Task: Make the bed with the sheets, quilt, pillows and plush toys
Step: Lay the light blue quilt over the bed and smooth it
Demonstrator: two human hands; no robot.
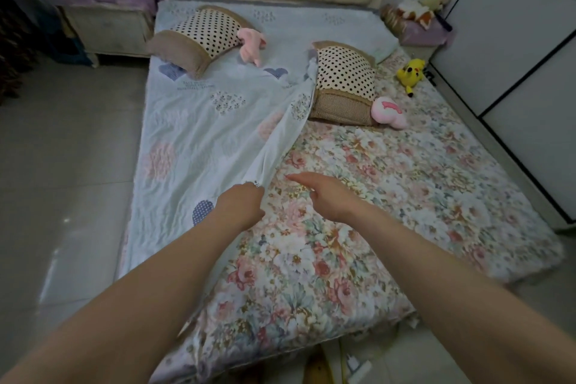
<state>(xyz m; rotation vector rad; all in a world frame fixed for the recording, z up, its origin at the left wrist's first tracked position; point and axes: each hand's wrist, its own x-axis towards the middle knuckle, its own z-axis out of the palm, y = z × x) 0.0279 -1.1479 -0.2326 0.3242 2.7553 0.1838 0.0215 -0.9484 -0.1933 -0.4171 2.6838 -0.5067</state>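
Our left hand (241, 203) pinches the pale sheet's (193, 121) edge mid-bed, lifting it to spread. Our right hand (324, 193) hovers open (nothing held) over the floral quilt (358, 212).

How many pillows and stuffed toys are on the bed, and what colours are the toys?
Polka-dot pillows: 2, one on the left and one on the right
Pink plush toys: 2, one by the left pillow and one by the right pillow
Yellow plush toys: 1
Total on the bed: 5
More toys sit on the nightstand past the bed, too jumbled to count.
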